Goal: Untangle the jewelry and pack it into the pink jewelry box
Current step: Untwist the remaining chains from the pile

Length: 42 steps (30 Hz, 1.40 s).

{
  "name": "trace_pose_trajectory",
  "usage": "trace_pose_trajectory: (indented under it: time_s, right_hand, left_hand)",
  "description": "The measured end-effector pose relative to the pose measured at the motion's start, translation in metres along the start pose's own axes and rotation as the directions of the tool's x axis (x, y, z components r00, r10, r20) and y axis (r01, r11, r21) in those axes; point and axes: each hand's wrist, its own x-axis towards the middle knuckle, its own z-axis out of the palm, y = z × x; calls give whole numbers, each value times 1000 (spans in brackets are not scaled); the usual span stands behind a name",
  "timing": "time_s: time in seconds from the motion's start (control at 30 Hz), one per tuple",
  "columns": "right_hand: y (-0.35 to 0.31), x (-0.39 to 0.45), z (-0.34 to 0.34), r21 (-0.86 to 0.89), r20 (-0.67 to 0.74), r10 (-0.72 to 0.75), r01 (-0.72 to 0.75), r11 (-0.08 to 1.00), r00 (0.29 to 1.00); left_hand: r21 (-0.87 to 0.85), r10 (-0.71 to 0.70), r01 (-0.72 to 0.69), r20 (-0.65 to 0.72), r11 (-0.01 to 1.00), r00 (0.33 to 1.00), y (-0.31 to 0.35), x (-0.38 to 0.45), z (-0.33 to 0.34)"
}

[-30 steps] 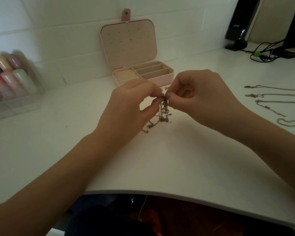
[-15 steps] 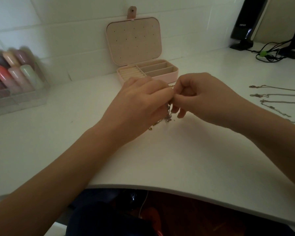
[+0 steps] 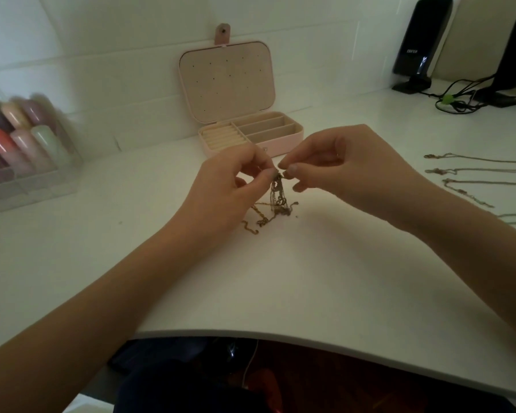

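A tangle of thin gold and silver chains [image 3: 276,204] hangs above the white table [image 3: 310,278], its lower loops trailing on the surface. My left hand [image 3: 230,189] pinches the top of the tangle between thumb and forefinger. My right hand [image 3: 340,162] pinches the same knot from the other side, fingertips almost touching the left ones. Behind the hands the pink jewelry box [image 3: 280,141] stands open, lid upright against the wall, its ring rolls and slots holding nothing that I can see.
Several straightened chains [image 3: 465,171] lie in rows at the right. A clear organiser with coloured bottles [image 3: 21,144] stands at the left. A black speaker [image 3: 417,46] and cables [image 3: 456,99] sit at the back right. The table's front edge curves near me.
My hands, pressed close together half a second ago, have drawn slightly apart and lifted, so more of the hanging tangle shows between them.
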Motion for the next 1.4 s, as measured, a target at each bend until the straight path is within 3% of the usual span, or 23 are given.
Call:
trace_pose_trajectory:
  time_s: [0.2, 0.37, 0.57, 0.67, 0.8, 1.0, 1.13, 1.2, 1.3, 1.4]
  right_hand:
    - [3, -2, 12, -141, -107, -179, 164, 976, 978]
    - [6, -1, 13, -197, -119, -195, 169, 966, 974]
    - [6, -1, 12, -149, -194, -138, 110, 983, 971]
    - [5, -2, 11, -91, -160, -63, 49, 995, 985]
    - [5, -4, 19, -129, -135, -85, 67, 989, 987]
    - [4, -5, 19, -213, -173, -135, 97, 972, 976]
    - [3, -3, 15, -117, -187, -43, 21, 993, 981]
    - [1, -2, 14, 84, -123, 77, -67, 994, 989]
    - [-1, 0, 9, 441, 42, 230, -225, 869, 972]
    - [2, 1, 7, 352, 31, 266, -260, 899, 963]
  left_hand:
    - [25, 29, -29, -11, 999, 1000, 2, -1, 1]
    - [118, 94, -95, 14, 988, 995, 4, -1, 4]
    - [-88, -137, 142, 53, 986, 989, 5, 0, 2]
    - [-137, -179, 187, 69, 973, 982, 4, 1, 1]
    - [-196, -224, 240, 102, 951, 969, 7, 1, 3]
    - [-66, -207, 211, 67, 975, 976, 7, -1, 6]
    - [7, -205, 205, 43, 979, 978, 7, -1, 7]
    - [40, -201, 200, 39, 979, 979, 6, 0, 7]
    - [15, -230, 230, 48, 973, 972, 5, 0, 3]
    - [-76, -234, 238, 64, 968, 970, 4, 1, 0]
